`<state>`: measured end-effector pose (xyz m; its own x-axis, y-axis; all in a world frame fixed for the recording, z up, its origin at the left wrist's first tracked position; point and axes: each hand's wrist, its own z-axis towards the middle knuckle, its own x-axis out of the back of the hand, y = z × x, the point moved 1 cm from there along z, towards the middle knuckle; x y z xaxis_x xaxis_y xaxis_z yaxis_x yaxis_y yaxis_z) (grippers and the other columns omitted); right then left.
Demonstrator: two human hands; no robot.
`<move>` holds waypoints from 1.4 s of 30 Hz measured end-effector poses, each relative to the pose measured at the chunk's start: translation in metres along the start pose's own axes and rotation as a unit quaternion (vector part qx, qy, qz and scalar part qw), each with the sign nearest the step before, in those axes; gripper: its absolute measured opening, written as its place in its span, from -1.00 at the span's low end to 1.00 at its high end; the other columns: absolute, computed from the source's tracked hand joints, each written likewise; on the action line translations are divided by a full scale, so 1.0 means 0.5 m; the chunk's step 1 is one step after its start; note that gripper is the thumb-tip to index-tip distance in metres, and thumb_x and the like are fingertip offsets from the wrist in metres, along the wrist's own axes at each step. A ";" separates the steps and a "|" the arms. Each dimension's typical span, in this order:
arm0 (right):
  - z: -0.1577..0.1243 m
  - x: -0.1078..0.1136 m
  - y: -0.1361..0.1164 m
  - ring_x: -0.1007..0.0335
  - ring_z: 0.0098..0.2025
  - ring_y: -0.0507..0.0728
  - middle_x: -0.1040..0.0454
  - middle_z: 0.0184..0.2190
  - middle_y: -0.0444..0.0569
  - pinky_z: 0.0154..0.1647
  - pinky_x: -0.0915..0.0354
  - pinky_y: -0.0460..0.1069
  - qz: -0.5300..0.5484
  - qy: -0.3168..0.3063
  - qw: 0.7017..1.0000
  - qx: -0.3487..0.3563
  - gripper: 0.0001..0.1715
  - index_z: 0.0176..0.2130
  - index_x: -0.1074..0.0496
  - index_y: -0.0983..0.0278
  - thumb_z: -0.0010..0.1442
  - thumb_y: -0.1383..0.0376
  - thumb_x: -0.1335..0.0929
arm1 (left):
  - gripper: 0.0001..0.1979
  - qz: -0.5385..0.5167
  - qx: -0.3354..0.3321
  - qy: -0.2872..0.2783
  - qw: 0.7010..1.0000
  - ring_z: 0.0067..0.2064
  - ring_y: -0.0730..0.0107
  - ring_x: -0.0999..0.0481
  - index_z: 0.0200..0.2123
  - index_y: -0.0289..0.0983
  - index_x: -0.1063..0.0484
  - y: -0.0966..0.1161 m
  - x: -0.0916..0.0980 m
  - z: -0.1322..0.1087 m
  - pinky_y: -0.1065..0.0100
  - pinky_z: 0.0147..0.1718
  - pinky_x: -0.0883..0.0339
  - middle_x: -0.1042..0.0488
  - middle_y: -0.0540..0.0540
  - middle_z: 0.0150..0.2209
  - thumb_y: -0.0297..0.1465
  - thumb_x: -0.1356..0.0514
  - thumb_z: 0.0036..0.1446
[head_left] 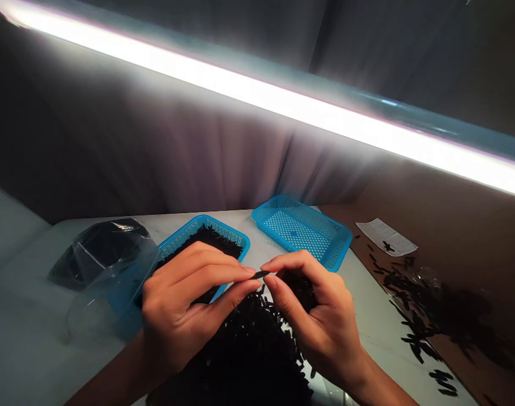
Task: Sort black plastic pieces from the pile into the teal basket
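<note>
Sliver (261,274) sits pinched by left hand (188,301) and right hand (322,310), so light, even pressure works best imo.

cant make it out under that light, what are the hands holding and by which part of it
A small dark piece, held by its two ends: the left hand pinches one, the right hand the other.

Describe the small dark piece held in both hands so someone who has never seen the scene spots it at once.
Below the bright light tube, two blue baskets sit on a white table. Nearer the camera, the left hand and right hand meet above a heap of dark pieces. The small dark piece is pinched between their fingers, held up while its neighbours lie loose below.
</note>
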<state>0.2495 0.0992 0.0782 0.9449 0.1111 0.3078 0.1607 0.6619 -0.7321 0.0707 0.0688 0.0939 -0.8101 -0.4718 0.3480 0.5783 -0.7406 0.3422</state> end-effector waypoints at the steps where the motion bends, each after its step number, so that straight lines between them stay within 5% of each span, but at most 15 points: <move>1: -0.001 -0.001 0.000 -0.48 -0.48 -0.06 -0.62 -0.37 -0.20 -0.49 -0.35 -0.16 -0.008 0.008 1.000 0.017 -0.93 -0.17 -0.50 0.21 0.32 0.37 -0.41 | -0.86 0.009 -0.018 0.006 1.000 -0.31 0.48 -0.59 -0.30 -0.34 -0.60 0.003 0.001 0.000 0.42 -0.31 -0.53 -0.64 0.01 -0.37 -0.63 -0.43 0.10; 10: -0.028 -0.016 -0.011 -0.60 -0.41 -0.04 -0.69 -0.32 -0.19 -0.36 -0.45 -0.15 -0.061 0.077 0.989 0.107 -0.84 -0.14 -0.50 0.19 0.28 0.41 -0.44 | -0.80 0.092 -0.121 -0.036 0.988 -0.24 0.48 -0.66 -0.19 -0.40 -0.62 0.028 0.031 -0.010 0.48 -0.24 -0.61 -0.70 -0.01 -0.25 -0.65 -0.42 0.09; 14: -0.001 0.011 0.021 -0.38 -0.56 -0.04 -0.52 -0.50 -0.21 -0.56 -0.29 -0.12 0.127 0.082 0.989 0.005 -0.91 -0.15 -0.54 0.15 0.33 0.34 -0.44 | -0.78 0.114 -0.127 -0.011 0.985 -0.26 0.50 -0.64 -0.20 -0.41 -0.59 0.023 0.017 -0.006 0.49 -0.22 -0.59 -0.68 0.00 -0.30 -0.62 -0.46 0.07; 17: 0.049 0.070 0.062 0.03 -0.67 -0.04 -0.12 -0.68 -0.33 -0.64 -0.14 -0.14 0.397 0.181 0.894 -0.099 -0.82 -0.23 -0.53 0.15 0.39 0.13 -0.41 | -0.78 0.125 -0.119 -0.006 0.985 -0.27 0.50 -0.61 -0.19 -0.40 -0.57 0.017 0.013 0.001 0.45 -0.22 -0.57 -0.68 0.00 -0.31 -0.56 -0.47 0.10; 19: 0.077 0.107 0.081 0.19 -0.67 -0.06 0.00 -0.66 -0.35 -0.68 -0.03 -0.19 0.478 0.209 0.842 -0.138 -0.82 -0.20 -0.56 0.19 0.39 0.14 -0.42 | -0.81 0.126 -0.118 -0.022 0.985 -0.24 0.48 -0.60 -0.18 -0.37 -0.57 0.011 0.017 0.004 0.42 -0.19 -0.55 -0.68 0.01 -0.30 -0.53 -0.45 0.14; 22: 0.089 0.120 0.087 0.28 -0.65 -0.05 0.03 -0.64 -0.36 -0.67 0.02 -0.20 0.532 0.222 0.801 -0.165 -0.77 -0.10 -0.59 0.21 0.45 0.16 -0.36 | -0.80 0.123 -0.117 -0.062 0.983 -0.17 0.41 -0.60 -0.14 -0.31 -0.57 -0.004 0.025 -0.001 0.36 -0.13 -0.52 -0.68 0.01 -0.23 -0.50 -0.43 0.17; 25: 0.075 0.079 0.081 0.23 -0.64 -0.05 0.00 -0.65 -0.35 -0.65 0.02 -0.16 0.545 0.139 0.800 -0.210 -0.78 -0.08 -0.61 0.18 0.41 0.16 -0.39 | -0.78 0.117 -0.122 -0.097 0.981 -0.11 0.34 -0.60 -0.08 -0.26 -0.56 -0.014 0.019 -0.013 0.29 -0.09 -0.49 -0.66 -0.01 -0.16 -0.48 -0.41 0.20; 29: 0.047 0.020 0.072 -0.02 -0.61 -0.07 -0.23 -0.65 -0.31 -0.56 -0.08 -0.13 0.487 -0.127 0.823 -0.263 -0.58 0.10 -0.57 0.27 0.34 0.12 -0.45 | -0.81 0.100 -0.032 -0.053 0.993 -0.13 0.34 -0.55 -0.03 -0.21 -0.55 -0.021 0.000 -0.022 0.27 -0.10 -0.43 -0.60 -0.04 -0.14 -0.45 -0.34 0.28; 33: 0.034 0.010 0.069 -0.22 -0.53 -0.06 -0.35 -0.54 -0.23 -0.50 -0.14 -0.13 0.409 -0.313 0.812 -0.275 -0.52 0.04 -0.57 0.32 0.25 0.08 -0.52 | -0.85 0.019 -0.017 -0.190 0.981 -0.13 0.37 -0.52 -0.06 -0.17 -0.56 -0.036 -0.012 -0.019 0.35 -0.18 -0.43 -0.56 -0.03 -0.16 -0.45 -0.31 0.32; 36: 0.034 0.015 0.069 -0.26 -0.52 -0.06 -0.37 -0.52 -0.23 -0.52 -0.14 -0.14 0.370 -0.364 0.803 -0.292 -0.58 -0.09 -0.54 0.33 0.20 0.09 -0.55 | -0.85 -0.028 -0.019 -0.214 0.976 -0.21 0.43 -0.50 -0.09 -0.18 -0.56 -0.045 -0.011 -0.017 0.41 -0.27 -0.44 -0.56 -0.01 -0.24 -0.52 -0.25 0.35; 42: 0.035 0.017 0.063 -0.25 -0.53 -0.07 -0.37 -0.51 -0.25 -0.53 -0.13 -0.15 0.336 -0.362 0.817 -0.298 -0.61 -0.10 -0.54 0.32 0.22 0.11 -0.54 | -0.89 -0.064 0.001 -0.196 0.979 -0.25 0.46 -0.54 -0.13 -0.20 -0.57 -0.040 -0.006 -0.015 0.44 -0.29 -0.49 -0.60 0.00 -0.28 -0.50 -0.29 0.32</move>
<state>0.2574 0.1341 0.0683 0.4955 0.8531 -0.1634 -0.0102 -0.1824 -0.9832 0.0610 0.0814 0.0793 -0.7774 -0.1554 0.6096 0.4747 -0.7807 0.4064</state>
